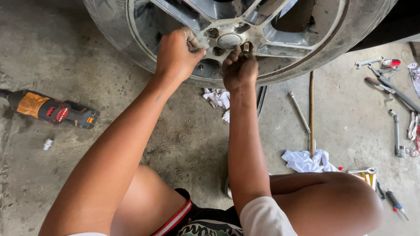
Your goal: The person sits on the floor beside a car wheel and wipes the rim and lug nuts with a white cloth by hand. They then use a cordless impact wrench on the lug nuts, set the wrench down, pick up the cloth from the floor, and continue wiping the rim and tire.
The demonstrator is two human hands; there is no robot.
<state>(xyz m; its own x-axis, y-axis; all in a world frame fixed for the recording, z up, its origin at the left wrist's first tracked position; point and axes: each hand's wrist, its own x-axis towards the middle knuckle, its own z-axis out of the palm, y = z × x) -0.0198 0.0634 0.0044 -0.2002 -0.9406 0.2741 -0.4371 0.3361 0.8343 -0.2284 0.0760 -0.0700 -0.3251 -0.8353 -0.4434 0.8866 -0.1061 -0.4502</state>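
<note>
The left hand (pixel 177 52) is closed in a fist against the hub of the silver spoked alloy wheel (pixel 280 41), what it grips being hidden; the right hand (pixel 239 69) pinches a small brass-coloured lug nut (pixel 246 47) at a stud hole beside the round centre cap (pixel 229 41); an orange and black cordless impact wrench (pixel 50 109) lies on the concrete floor (pixel 183 135) well to the left; a white rag (pixel 306 161) and scattered metal wrenches (pixel 396 131) lie to the right.

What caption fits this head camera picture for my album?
Both hands, left and right, work at a car wheel's hub, tools scattered around.
</note>
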